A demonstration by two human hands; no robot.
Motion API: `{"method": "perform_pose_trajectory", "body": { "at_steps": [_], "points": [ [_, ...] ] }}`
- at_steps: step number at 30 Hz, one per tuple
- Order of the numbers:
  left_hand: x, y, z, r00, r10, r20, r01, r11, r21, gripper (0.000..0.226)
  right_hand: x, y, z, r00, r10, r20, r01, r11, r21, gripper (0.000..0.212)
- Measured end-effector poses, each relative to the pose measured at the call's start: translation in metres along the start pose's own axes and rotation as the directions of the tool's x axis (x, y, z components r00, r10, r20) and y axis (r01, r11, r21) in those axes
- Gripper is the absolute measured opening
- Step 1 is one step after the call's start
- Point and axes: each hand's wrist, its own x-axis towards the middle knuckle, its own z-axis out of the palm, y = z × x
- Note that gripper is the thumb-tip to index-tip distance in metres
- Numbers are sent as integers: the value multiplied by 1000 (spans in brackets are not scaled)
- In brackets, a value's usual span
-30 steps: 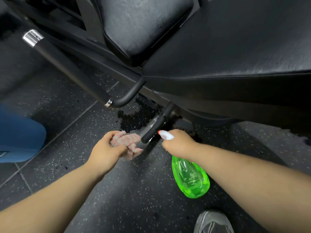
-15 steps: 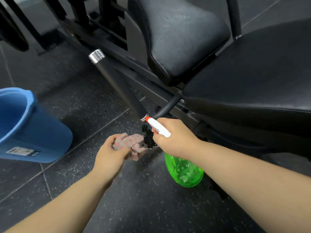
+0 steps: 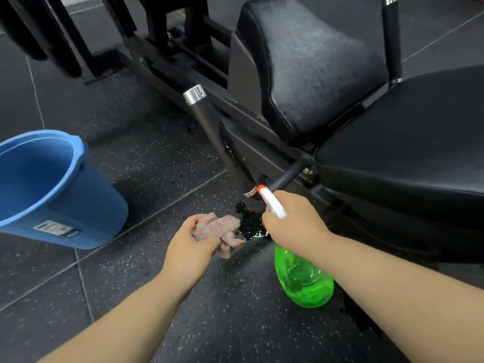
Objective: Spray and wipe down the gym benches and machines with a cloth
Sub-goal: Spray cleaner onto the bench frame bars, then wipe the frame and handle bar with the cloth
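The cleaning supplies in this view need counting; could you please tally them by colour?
Blue: 1, the bucket
Green: 1, the spray bottle, in the right hand
Pink-striped: 1, the cloth, in the left hand
Total: 3

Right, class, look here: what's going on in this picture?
A person is cleaning a gym machine. The right hand holds a green spray bottle, nozzle pointing toward the machine's handle. The left hand grips a bunched pink cloth. A wet patch darkens the floor below; a blue bucket stands at left.
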Motion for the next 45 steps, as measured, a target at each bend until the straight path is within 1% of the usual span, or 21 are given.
{"method": "perform_pose_trajectory", "body": {
  "at_steps": [2,4,5,6,10,12,14,16,18,22,24,26,28,29,30,33,37,39,41,43,45],
  "points": [
    [-1,-5,6,1000,6,22,-6,1000,22,42,0,19,-5,995,62,-80,-66,997,-40,11],
    [-3,-8,16,999,-1,47,-1,999,47,42,5,32,-14,982,75,-173,-85,995,-51,11],
    [-4,-9,19,998,0,61,-4,998,66,41,6,36,-18,980,70,-186,-82,995,-59,11],
    [-6,-9,23,997,5,77,-12,996,87,41,4,41,-19,983,64,-170,-78,994,-78,13],
    [-14,-6,33,988,17,150,-41,987,153,46,-21,62,-5,999,42,-2,-42,988,-146,15],
    [-14,-4,38,988,8,157,-35,984,172,45,-35,78,-1,1000,6,13,-3,977,-212,15],
    [-18,0,48,982,41,182,-75,980,183,39,-52,101,-2,999,38,2,-36,952,-303,21],
    [-22,9,65,965,102,241,-132,985,113,30,-69,125,-5,986,168,-18,-166,942,-293,40],
    [-18,25,86,941,152,301,-171,984,39,26,-81,140,-9,973,226,-44,-230,937,-263,55],
    [15,41,148,870,273,411,-311,950,28,50,-87,163,-27,954,255,-156,-276,953,-129,65],
    [20,47,178,832,320,454,-412,903,119,51,-86,174,-34,928,294,-227,-321,943,-89,63],
    [17,52,207,826,334,455,-490,825,283,51,-88,182,-34,911,333,-241,-361,929,-80,60],
    [20,42,225,818,385,427,-571,634,522,67,-94,184,-28,909,356,-217,-377,924,-66,61],
    [23,35,228,821,404,403,-570,556,605,67,-99,185,-23,908,364,-206,-382,923,-52,61],
    [27,30,228,834,397,382,-548,520,655,62,-105,185,-20,907,370,-201,-384,923,-32,60],
    [37,20,220,848,358,390,-527,506,682,51,-116,191,-17,891,409,-198,-406,912,60,56],
    [42,-5,192,840,242,486,-536,514,670,44,-118,192,-11,863,463,-202,-443,886,138,74],
    [40,-18,175,828,211,520,-550,490,676,39,-122,190,-3,801,570,-182,-549,821,156,72],
    [36,-22,161,817,190,545,-567,436,699,36,-129,187,7,742,666,-79,-660,746,90,56],
    [36,-16,152,805,191,562,-587,392,708,32,-135,182,18,722,688,72,-691,722,26,44],
    [43,1,154,755,307,579,-653,417,632,23,-135,177,29,731,661,166,-674,738,28,36]
  ]
}}
